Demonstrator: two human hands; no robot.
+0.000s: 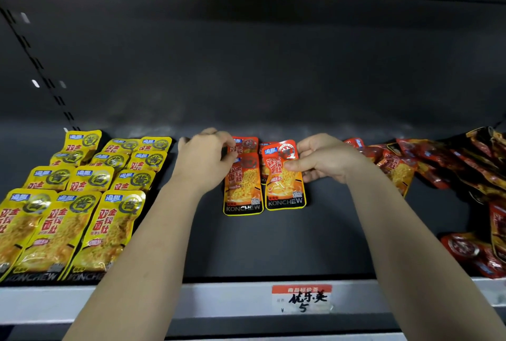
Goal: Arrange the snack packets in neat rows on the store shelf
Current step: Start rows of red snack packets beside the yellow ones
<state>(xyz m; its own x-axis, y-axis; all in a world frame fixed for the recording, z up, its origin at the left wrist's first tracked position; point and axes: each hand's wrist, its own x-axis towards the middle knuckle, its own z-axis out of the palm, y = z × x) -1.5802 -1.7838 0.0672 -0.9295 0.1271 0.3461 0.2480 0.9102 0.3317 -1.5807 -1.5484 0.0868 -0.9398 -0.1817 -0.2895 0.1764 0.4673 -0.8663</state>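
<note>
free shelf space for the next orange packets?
Bare shelf in front of the two orange packets, between the yellow rows and the red pile; also behind them, along the back. Both ends are crowded.

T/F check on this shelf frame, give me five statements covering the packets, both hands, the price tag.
1. The yellow packets lie in rows on the shelf's left side. True.
2. The right hand rests empty on the shelf. False: its fingers pinch the right-hand orange packet near its top.
3. The left hand touches the left orange packet. True.
4. The red packets at the right are lined up in neat rows. False: they lie in a loose, overlapping heap.
5. The price tag hangs on the back wall. False: it sits on the shelf's front edge, below the orange packets.
</note>
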